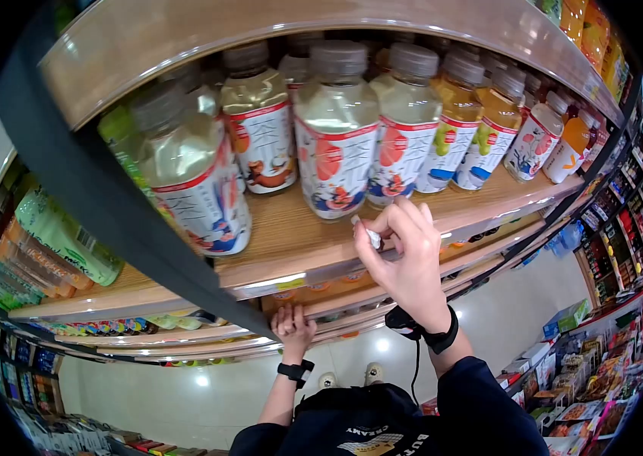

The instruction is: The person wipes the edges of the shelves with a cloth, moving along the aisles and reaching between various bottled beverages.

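My right hand is closed in a pinch on a small crumpled white tissue, just above the front edge of the wooden shelf. Right behind it stand clear bottles with white and red fruit labels, among them a large grapefruit-label bottle and a second one beside it. Lower down, my left hand rests with its fingers laid on a lower shelf board, near the dark upright post. Nothing shows in that hand.
Left of the post lie green and orange packs. An angled bottle stands near the post, and amber bottles fill the right side. A shelf board hangs overhead. Packaged goods line the aisle at lower right.
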Motion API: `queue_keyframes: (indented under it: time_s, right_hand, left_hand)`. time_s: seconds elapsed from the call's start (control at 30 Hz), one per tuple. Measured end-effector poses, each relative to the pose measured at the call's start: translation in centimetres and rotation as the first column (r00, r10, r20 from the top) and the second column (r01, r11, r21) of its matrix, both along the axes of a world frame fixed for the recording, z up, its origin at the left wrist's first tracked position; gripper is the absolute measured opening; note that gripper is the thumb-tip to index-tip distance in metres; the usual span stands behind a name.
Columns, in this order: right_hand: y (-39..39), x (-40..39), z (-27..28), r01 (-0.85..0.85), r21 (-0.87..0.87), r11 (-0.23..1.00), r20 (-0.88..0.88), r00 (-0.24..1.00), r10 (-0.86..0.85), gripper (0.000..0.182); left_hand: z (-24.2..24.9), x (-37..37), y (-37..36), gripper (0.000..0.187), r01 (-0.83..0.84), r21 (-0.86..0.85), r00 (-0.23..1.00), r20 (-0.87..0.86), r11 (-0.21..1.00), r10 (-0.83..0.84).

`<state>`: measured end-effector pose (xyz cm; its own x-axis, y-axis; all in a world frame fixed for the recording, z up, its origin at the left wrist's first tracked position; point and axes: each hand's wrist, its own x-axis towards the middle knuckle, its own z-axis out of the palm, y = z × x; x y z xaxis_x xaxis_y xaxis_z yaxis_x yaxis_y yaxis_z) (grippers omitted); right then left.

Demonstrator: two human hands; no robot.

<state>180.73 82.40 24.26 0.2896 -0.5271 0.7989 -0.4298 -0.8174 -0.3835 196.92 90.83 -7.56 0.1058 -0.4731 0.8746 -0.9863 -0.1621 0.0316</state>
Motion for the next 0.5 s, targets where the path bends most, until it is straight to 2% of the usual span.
queue_keyframes:
  time_s: [0.1, 0.17, 0.2, 0.3, 0.4, 0.5]
  right_hand:
    - [-1.2, -3.0, 0.1, 0.022, 0.030, 0.999, -0.013, 1.000, -0.021, 0.020]
    - [-2.5, -5.1, 0.0, 0.062, 0.014, 0.998, 0.001, 0.998, -0.062, 0.021]
    - [-3.2, -6.3, 0.0, 0.080, 0.005, 0.997, 0.009, 0.997, -0.080, 0.021]
    - [-5.1, -9.8, -0.3, 0.124, 0.001, 0.992, 0.044, 0.991, -0.124, 0.021]
    - [-6.7, -13.0, -0.2, 0.146, -0.011, 0.989, 0.064, 0.987, -0.145, 0.020]
    - [-8.5, -16.0, -0.5, 0.162, -0.014, 0.987, 0.078, 0.984, -0.161, 0.018]
  left_hand:
    - [-0.1, -0.2, -0.4, 0.055, -0.023, -0.072, 1.000, -0.007, 0.997, 0.023]
    - [0.3, -0.3, -0.5, 0.054, -0.024, -0.059, 0.999, -0.041, 0.998, 0.022]
    - [0.4, -0.6, -0.7, 0.052, -0.093, -0.075, 0.996, -0.013, 0.993, 0.092]
    - [1.4, -1.5, -1.3, 0.049, -0.148, -0.127, 0.989, -0.036, 0.981, 0.144]
    - [0.6, -1.5, -1.3, 0.054, -0.185, -0.103, 0.981, -0.076, 0.977, 0.178]
    - [1.5, -1.8, -1.5, 0.050, -0.203, -0.117, 0.979, -0.030, 0.972, 0.201]
